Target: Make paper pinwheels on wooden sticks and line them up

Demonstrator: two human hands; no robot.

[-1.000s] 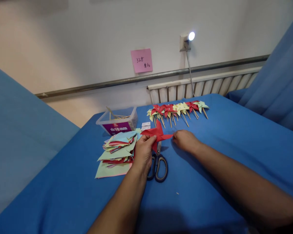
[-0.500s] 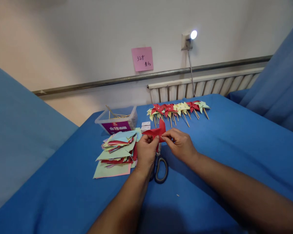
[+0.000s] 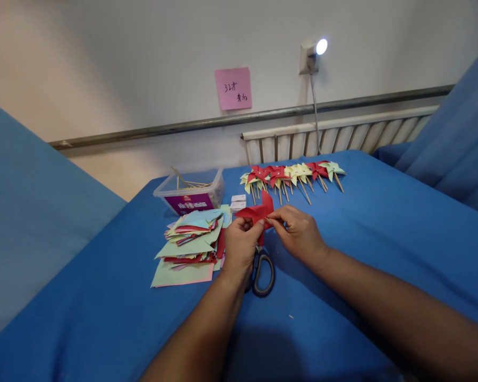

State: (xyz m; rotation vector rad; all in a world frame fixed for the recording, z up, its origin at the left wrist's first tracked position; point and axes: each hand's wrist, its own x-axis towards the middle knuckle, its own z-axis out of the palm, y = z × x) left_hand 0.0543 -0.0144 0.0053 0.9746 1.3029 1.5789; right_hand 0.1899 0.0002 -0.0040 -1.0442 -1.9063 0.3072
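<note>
Between my two hands is a red paper pinwheel (image 3: 257, 213), its blades folded in. My left hand (image 3: 242, 241) grips it from the lower left, thumb pressed near its middle. The fingertips of my right hand (image 3: 298, 232) are pinched together at the pinwheel's centre, on something small and thin that I cannot make out. Under my hands lie scissors (image 3: 263, 273) with dark handles, their blades mostly hidden. Left of my left hand is a stack of coloured paper (image 3: 191, 246) in green, blue, red and yellow.
A clear plastic tub (image 3: 191, 192) holding wooden sticks stands at the back left, beside small white boxes (image 3: 238, 203). Several pinwheels on sticks (image 3: 297, 174) lie along the back of the blue-covered table (image 3: 362, 254). A metal rail (image 3: 191, 126) and a radiator (image 3: 342, 135) run behind.
The view has shifted slightly. Both hands stay on the red pinwheel, with my right fingertips still pinched at its centre, and more of its blades show.
</note>
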